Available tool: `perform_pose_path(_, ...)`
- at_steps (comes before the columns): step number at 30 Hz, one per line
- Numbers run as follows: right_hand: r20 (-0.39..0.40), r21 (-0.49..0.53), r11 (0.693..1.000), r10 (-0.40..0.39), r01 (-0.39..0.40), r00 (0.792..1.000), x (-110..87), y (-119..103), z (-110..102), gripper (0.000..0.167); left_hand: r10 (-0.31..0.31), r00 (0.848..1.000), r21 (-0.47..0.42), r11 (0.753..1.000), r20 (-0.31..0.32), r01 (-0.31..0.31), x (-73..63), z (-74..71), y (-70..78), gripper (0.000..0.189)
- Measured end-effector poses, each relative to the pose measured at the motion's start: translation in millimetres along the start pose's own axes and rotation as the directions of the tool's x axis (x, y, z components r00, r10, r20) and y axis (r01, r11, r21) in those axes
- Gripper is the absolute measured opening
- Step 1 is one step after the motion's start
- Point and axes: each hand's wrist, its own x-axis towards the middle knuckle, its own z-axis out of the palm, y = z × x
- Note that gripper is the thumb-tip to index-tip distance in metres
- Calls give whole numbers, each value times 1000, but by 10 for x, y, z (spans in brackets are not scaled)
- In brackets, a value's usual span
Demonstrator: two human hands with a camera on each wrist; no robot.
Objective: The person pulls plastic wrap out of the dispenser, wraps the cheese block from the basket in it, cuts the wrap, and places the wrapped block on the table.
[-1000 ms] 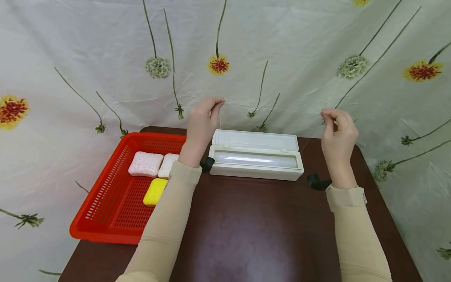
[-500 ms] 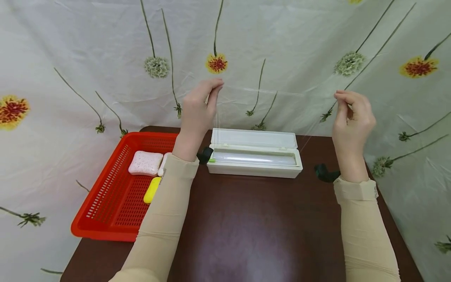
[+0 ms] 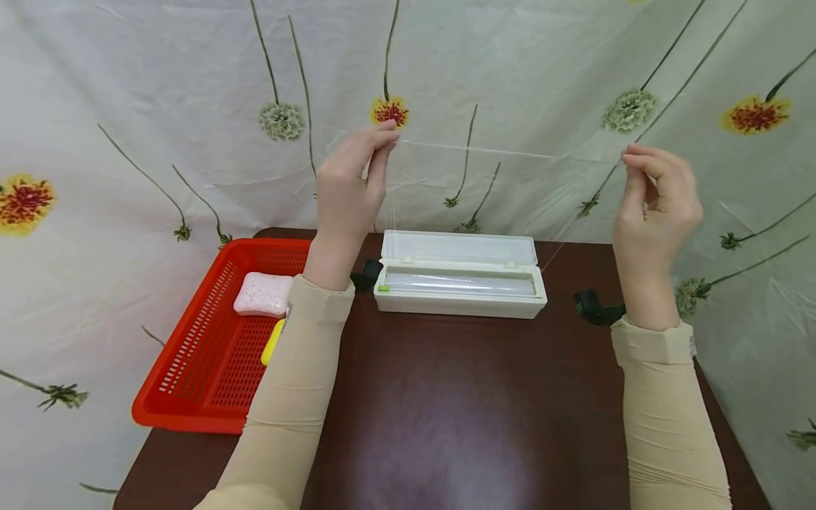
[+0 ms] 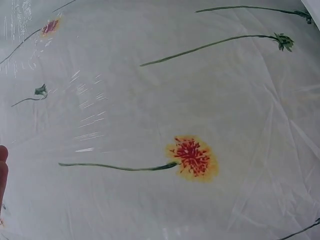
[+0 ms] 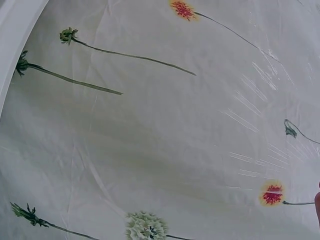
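The left hand [image 3: 349,185] and right hand [image 3: 659,205] each pinch thin, transparent cling film [image 3: 481,177]. Below sits an oblong white plastic box [image 3: 460,304].

On brown table [image 3: 478,411]: basket [image 3: 191,421], box [image 3: 459,305] (open)

2 hands [image 3: 349,173] [image 3: 661,205], 1 bx [image 3: 459,306], 1 bskt [image 3: 191,420]

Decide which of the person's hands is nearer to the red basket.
Left. In the head view, the left hand is up and to the right of the red basket; the right hand is much farther right, past the white box.
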Motion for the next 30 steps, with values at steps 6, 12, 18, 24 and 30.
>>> perform_pose_path(6,5,23,1000,-5,4,1000,-27,-19,6,21,-10,1000,-6,1000,-5,10,-43,-26,6,22)
perform_pose_path(12,6,37,999,-8,7,1000,-60,4,6,20,-16,1000,-4,1000,-10,16,-85,-56,41,21)
perform_pose_path(18,-12,40,999,-23,24,1000,-125,-43,-84,17,-3,1000,-16,1000,-23,2,-136,-146,129,17)
perform_pose_path(24,-64,100,995,3,3,998,-286,-200,-342,14,-5,999,-105,994,-41,0,-259,-295,321,11)
perform_pose_path(30,-21,166,983,-71,73,997,-558,-321,-643,10,-8,1000,-253,967,22,13,-523,-505,555,12)
